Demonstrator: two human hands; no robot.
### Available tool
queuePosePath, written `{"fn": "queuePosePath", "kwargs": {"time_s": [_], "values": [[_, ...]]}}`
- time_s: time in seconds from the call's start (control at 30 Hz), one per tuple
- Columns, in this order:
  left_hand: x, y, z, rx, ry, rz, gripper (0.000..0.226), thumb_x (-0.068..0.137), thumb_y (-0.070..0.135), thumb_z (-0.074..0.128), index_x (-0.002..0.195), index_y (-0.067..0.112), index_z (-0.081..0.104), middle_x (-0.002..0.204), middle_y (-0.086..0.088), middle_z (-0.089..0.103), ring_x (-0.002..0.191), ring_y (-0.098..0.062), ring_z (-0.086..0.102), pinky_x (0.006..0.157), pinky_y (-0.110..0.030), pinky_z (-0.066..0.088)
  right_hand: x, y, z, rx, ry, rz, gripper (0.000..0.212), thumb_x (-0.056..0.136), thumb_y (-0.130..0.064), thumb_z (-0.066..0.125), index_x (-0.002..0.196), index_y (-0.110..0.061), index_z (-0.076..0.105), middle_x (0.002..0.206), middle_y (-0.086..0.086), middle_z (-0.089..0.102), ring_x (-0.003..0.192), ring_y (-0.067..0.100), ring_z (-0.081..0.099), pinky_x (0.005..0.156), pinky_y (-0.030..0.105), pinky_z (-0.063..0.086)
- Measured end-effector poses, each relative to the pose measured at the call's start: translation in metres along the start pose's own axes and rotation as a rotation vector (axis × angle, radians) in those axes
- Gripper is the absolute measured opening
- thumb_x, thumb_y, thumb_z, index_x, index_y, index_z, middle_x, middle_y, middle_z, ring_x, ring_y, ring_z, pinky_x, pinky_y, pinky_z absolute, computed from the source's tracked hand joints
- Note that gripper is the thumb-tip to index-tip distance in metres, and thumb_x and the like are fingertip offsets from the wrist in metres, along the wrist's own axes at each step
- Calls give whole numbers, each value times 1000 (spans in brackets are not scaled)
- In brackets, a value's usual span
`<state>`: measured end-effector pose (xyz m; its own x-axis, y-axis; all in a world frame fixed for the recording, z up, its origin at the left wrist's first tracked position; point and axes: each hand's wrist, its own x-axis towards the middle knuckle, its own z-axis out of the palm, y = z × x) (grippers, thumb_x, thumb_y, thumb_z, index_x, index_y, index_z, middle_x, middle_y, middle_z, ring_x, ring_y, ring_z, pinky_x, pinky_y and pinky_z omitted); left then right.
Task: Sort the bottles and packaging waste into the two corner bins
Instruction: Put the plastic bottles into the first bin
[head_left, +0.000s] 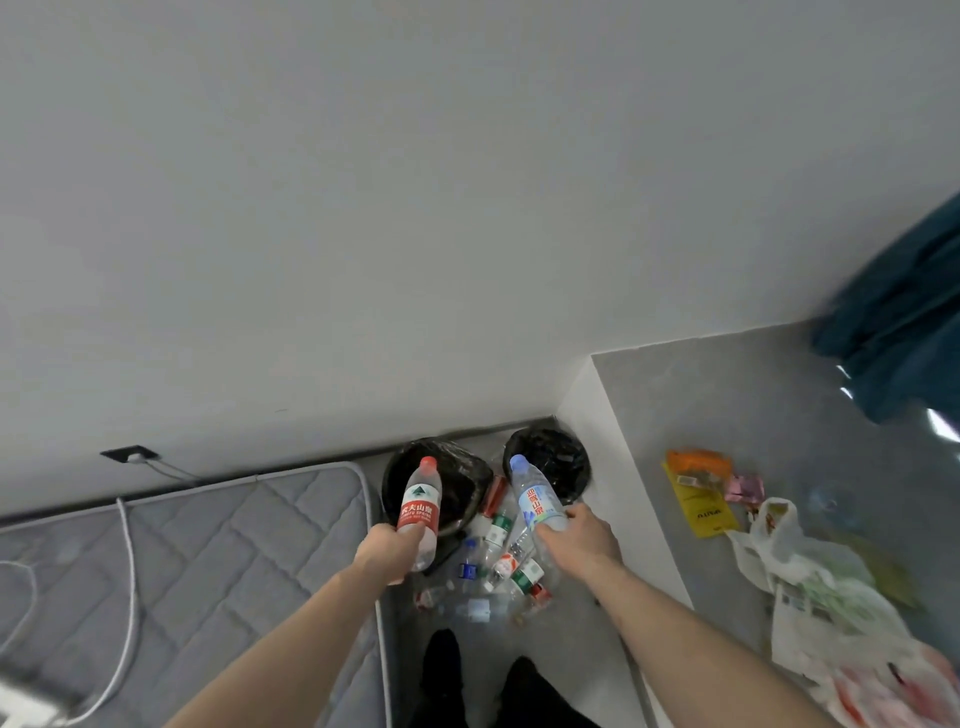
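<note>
A: What is held on the left side?

B: A red-label bottle (418, 512) is gripped near its base by the left hand (387, 552), cap up, in front of the left bin (400, 467), which is lined with a black bag beside the grey mattress (208, 551).

A: How should it be let go?

B: It is best carried over the open mouth before the fingers are loosened, so that the rim is not struck and the bottle is not bounced back onto the floor.

A: And between the bins?

B: A heap of loose bottles (493, 566) is left on the floor there, so more trips will probably be needed.

A: The right side?

B: A blue-label bottle (537, 501) is clasped around its lower half by the right hand (582, 538), tilted toward the right bin (563, 457). If one bin is meant for bottles, both should be dropped there; the wrappers and plastic bags (810, 566) on the counter (727, 395) would then be kept for the other.
</note>
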<state>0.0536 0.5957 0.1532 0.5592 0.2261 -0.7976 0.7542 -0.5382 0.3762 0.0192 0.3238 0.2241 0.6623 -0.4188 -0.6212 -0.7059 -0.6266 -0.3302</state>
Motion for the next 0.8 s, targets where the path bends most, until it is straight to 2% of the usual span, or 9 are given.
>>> {"fn": "queuePosePath", "kwargs": {"time_s": [0.07, 0.2, 0.37, 0.43, 0.5, 0.6, 0.67, 0.73, 0.8], "values": [[0, 6, -5, -10, 19, -7, 61, 82, 51, 61, 123, 5, 64, 105, -12, 69, 97, -31, 68, 92, -44, 57, 8, -6, 1, -20, -3, -2, 49, 78, -49, 69, 117, -21, 57, 95, -2, 60, 77, 19, 58, 54, 24, 38], [0, 15, -9, -17, 41, -49, 54, 88, 48, 62, 123, 6, 63, 104, -12, 69, 93, -30, 68, 90, -42, 58, 24, -17, 7, -55, -42, -22, 50, 77, -50, 68, 115, -21, 56, 96, -2, 60, 81, 21, 60, 66, 27, 47], [1, 20, -7, -33, 67, -70, 47, 87, 41, 63, 122, 10, 64, 102, -8, 69, 86, -22, 67, 66, -29, 54, 55, -26, 24, -65, -97, -70, 51, 76, -53, 68, 116, -24, 56, 101, -2, 66, 86, 21, 64, 73, 30, 53], [9, 20, -6, -23, 67, -76, 44, 85, 40, 64, 120, 12, 64, 101, -5, 69, 87, -21, 66, 72, -30, 54, 66, -28, 34, -81, -116, -72, 52, 77, -53, 68, 118, -24, 55, 108, 0, 68, 88, 22, 65, 76, 31, 54], [16, 21, -6, -25, 50, -80, 46, 77, 40, 68, 115, 15, 66, 98, -3, 70, 87, -21, 67, 80, -33, 57, 74, -26, 41, -76, -140, -67, 54, 79, -52, 69, 123, -23, 54, 114, 1, 68, 85, 20, 61, 68, 28, 48], [37, 24, -2, -86, -5, -88, 47, 79, 39, 70, 117, 13, 62, 101, -5, 70, 88, -21, 69, 79, -35, 60, 92, -25, 51, 45, -197, -22, 64, 79, -48, 72, 133, -21, 51, 116, 1, 66, 83, 16, 59, 56, 24, 41], [49, 29, 1, -167, -42, -103, 44, 87, 36, 69, 121, 11, 57, 107, -8, 67, 92, -23, 68, 72, -33, 60, 99, -26, 53, 177, -252, 46, 75, 70, -51, 75, 134, -20, 52, 112, -3, 64, 88, 15, 62, 63, 28, 51], [69, 33, 3, -327, -99, -143, 50, 90, 33, 71, 129, 6, 55, 113, -11, 66, 95, -24, 68, 66, -30, 56, 120, -20, 67, 284, -294, 119, 92, 51, -59, 74, 134, -22, 55, 113, -3, 67, 92, 17, 66, 80, 40, 60], [87, 37, 3, -527, -205, -198, 47, 92, 31, 71, 127, 4, 55, 110, -13, 66, 95, -23, 66, 71, -30, 54, 145, -14, 85, 381, -342, 151, 97, 46, -59, 76, 134, -24, 56, 115, -3, 68, 95, 18, 69, 85, 44, 60]]}}
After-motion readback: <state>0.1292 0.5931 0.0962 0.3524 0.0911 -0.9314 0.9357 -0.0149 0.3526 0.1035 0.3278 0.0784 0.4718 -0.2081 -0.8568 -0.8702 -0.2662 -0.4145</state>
